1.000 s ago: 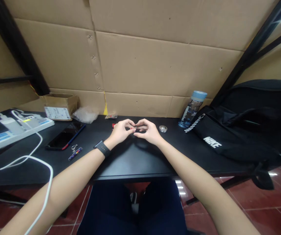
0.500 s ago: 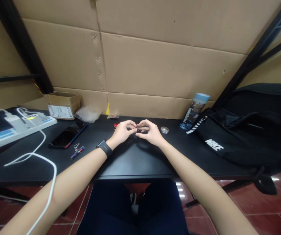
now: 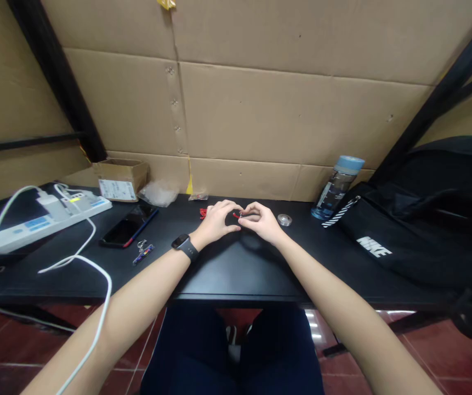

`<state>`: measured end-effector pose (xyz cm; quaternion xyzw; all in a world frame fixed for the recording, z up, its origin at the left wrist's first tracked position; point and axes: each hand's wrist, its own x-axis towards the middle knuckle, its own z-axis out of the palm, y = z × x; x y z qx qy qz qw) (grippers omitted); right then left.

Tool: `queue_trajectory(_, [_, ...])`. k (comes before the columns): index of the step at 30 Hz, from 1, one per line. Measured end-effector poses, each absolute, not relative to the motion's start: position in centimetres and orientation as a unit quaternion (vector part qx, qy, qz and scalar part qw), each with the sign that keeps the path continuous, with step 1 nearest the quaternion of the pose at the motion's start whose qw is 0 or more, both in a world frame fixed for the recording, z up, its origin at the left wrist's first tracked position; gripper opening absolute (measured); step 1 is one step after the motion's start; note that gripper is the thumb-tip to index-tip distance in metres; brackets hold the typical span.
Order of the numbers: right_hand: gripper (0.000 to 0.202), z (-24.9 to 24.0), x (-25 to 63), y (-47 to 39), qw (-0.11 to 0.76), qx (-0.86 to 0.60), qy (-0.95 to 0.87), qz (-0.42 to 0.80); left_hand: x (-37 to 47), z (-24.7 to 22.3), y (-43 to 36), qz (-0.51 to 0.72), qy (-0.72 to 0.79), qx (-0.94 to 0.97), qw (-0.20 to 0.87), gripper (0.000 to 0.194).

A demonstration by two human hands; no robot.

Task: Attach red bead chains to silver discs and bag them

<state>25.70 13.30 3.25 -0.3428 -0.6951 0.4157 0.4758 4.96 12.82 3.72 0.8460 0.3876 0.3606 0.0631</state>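
My right hand (image 3: 262,224) pinches a small thin red piece (image 3: 236,215) between thumb and fingertips, above the black table. A pale bit shows at its tip; its exact kind is too small to make out. My left hand (image 3: 219,220), with a dark watch on the wrist, curves opposite it. The left thumb stands apart from the fingers, whose tips come close to the right fingertips. Partly behind the left hand lies a bundle of red strands (image 3: 203,213). A small round clear case (image 3: 284,220) lies just right of my right hand.
At left are a white power strip (image 3: 26,233) with cables, a phone (image 3: 126,227), a keychain (image 3: 142,253), a cardboard box (image 3: 118,181) and a crumpled plastic bag (image 3: 158,193). A blue-capped bottle (image 3: 334,192) and a black bag (image 3: 416,236) stand right. One white cable crosses my left forearm.
The view has shifted slightly, so everything sits further right. My left thumb has moved away from the fingertips. The red piece now shows at the right fingertips.
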Motion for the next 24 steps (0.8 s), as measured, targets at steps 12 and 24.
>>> queue_trajectory(12, [0.025, 3.35, 25.96, 13.89, 0.466, -0.347, -0.698, 0.419, 5.02, 3.86, 12.82, 0.399, 0.378, 0.834, 0.049, 0.049])
queue_trajectory(24, [0.008, 3.21, 26.20, 14.12, 0.427, -0.382, -0.784, 0.237, 5.35, 3.99, 12.42, 0.367, 0.377, 0.849, 0.039, 0.045])
